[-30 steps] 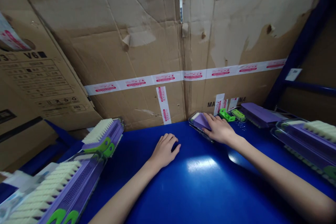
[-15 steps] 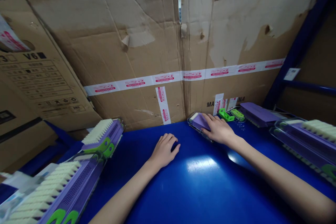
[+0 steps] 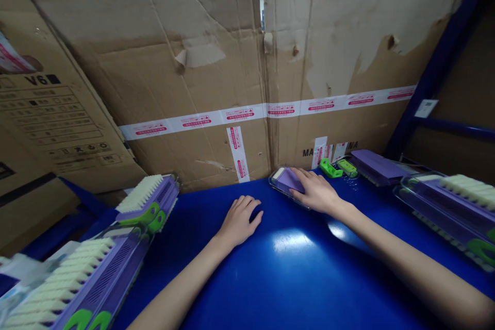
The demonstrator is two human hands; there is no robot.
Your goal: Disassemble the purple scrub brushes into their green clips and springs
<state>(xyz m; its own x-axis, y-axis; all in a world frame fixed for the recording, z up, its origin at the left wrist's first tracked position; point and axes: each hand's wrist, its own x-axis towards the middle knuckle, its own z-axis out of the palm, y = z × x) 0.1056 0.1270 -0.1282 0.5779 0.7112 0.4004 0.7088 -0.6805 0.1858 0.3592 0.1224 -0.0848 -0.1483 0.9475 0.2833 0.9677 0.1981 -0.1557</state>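
My right hand (image 3: 317,192) lies over a purple block (image 3: 288,180) with a cream end, its fingers and thumb on the block's sides. The block is in a clear plastic tray (image 3: 274,184) on the blue table, against the cardboard. My left hand (image 3: 240,219) rests palm down on the table with fingers slightly bent and thumb apart, holding nothing. Just beyond my right hand are a bright green bracket (image 3: 330,168) and a second green piece (image 3: 347,167). Beside them lies a larger purple block (image 3: 381,167).
Purple pieces with cream ridged strips and green clips stand in clear packs at the left (image 3: 104,273) and right (image 3: 448,211). Taped cardboard (image 3: 193,154) forms the back wall of the blue table (image 3: 247,283). A blue metal post (image 3: 433,67) rises at the right.
The view has shifted slightly. My right hand and the purple block under it sit a touch further left. My left hand has stayed at the same spot on the table.
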